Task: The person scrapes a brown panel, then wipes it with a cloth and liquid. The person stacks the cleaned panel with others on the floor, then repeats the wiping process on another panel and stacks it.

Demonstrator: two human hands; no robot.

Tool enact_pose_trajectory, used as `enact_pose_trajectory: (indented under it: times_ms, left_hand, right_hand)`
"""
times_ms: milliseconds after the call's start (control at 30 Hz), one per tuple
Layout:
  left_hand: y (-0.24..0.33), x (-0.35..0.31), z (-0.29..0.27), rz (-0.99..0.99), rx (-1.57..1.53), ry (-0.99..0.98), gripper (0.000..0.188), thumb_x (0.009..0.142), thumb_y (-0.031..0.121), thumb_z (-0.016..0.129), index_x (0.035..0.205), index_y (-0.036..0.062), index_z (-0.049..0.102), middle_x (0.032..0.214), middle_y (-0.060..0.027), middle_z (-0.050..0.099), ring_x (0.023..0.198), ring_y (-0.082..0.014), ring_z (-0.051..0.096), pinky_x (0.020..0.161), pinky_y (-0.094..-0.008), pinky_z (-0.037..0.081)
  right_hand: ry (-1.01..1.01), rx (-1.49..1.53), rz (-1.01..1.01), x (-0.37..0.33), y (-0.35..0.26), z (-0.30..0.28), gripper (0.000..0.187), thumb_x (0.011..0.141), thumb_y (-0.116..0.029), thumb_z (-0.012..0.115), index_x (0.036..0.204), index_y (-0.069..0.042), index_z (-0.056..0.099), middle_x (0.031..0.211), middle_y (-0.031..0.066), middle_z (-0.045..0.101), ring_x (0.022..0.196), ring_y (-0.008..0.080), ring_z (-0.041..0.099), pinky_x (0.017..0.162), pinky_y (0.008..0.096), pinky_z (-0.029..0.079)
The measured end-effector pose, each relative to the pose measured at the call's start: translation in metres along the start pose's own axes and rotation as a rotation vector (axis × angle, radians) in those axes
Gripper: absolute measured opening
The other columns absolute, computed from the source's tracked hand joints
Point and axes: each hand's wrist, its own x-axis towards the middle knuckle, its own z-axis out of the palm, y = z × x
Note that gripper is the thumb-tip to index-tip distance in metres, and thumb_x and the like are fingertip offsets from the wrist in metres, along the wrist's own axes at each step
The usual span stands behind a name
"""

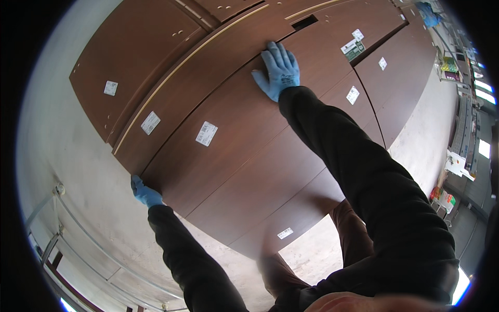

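Observation:
Dark brown wood-look panels (234,117) lie side by side before me, several carrying white labels. My right hand (280,70), in a blue glove, rests flat on one panel with fingers and thumb spread; its fingertips reach a dark seam. My left hand (147,193), also gloved in blue, is at the near left end of the panels, by the same seam. Its fingers are together and bent at the panel's edge; the thumb is hard to make out. A white label (207,133) sits on the panel between my hands.
Another brown panel (138,73) lies at the far left. A dark rectangular cutout (304,23) shows beyond my right hand. Metal rails (93,140) run along the lower left. Shelving with packages (450,66) stands at the right, with a blue object (428,14) at the upper right.

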Motion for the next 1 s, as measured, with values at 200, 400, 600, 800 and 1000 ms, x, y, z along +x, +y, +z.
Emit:
enact_pose_trajectory:
  times_ms: [200,400,600,800,1000]
  left_hand:
    - [0.018,0.007,-0.001,-0.195,-0.036,-0.149,0.064,0.103,0.040,0.063,0.150,-0.0019,0.053,0.151,-0.0149,0.056,0.132,-0.0303,0.056,0.114,-0.0421,0.042]
    - [0.020,0.055,-0.018,-0.274,-0.021,-0.274,0.054,0.100,0.032,0.070,0.141,-0.0007,0.060,0.141,-0.0127,0.061,0.119,-0.0309,0.059,0.110,-0.0407,0.043]
    - [0.041,0.063,-0.031,-0.365,-0.097,-0.312,0.064,0.098,0.034,0.072,0.150,0.0029,0.052,0.146,-0.0088,0.058,0.131,-0.0287,0.052,0.116,-0.0413,0.035]
    - [0.116,0.018,-0.040,-0.296,-0.416,-0.414,0.056,0.094,0.038,0.080,0.138,0.0064,0.063,0.136,-0.0075,0.065,0.124,-0.0201,0.059,0.106,-0.0356,0.048]
    - [0.204,-0.035,-0.057,-0.211,-0.352,-0.435,0.048,0.095,0.026,0.080,0.130,-0.0034,0.063,0.126,-0.0119,0.068,0.105,-0.0195,0.067,0.080,-0.0266,0.060]
  right_hand:
    - [-0.060,-0.008,0.044,-0.004,0.003,0.004,0.068,0.097,-0.053,0.059,0.144,-0.005,0.055,0.163,0.0200,0.041,0.155,0.0369,0.032,0.127,0.0527,0.023]
    - [-0.057,-0.020,0.039,-0.006,0.005,0.005,0.067,0.096,-0.052,0.061,0.145,-0.006,0.055,0.164,0.0186,0.041,0.155,0.0362,0.032,0.126,0.0521,0.024]
    - [0.042,-0.004,0.017,-0.008,0.007,0.009,0.063,0.094,-0.048,0.065,0.141,-0.007,0.056,0.161,0.0172,0.045,0.152,0.0356,0.038,0.124,0.0509,0.029]
    - [0.132,0.116,0.019,-0.016,0.008,0.003,0.065,0.094,-0.040,0.071,0.142,0.001,0.054,0.159,0.0234,0.045,0.146,0.0400,0.045,0.120,0.0472,0.040]
    - [0.121,1.331,0.977,-0.029,-0.068,-0.011,0.060,0.102,-0.009,0.069,0.154,0.002,0.042,0.144,0.0177,0.060,0.130,0.0283,0.062,0.110,0.0396,0.052]
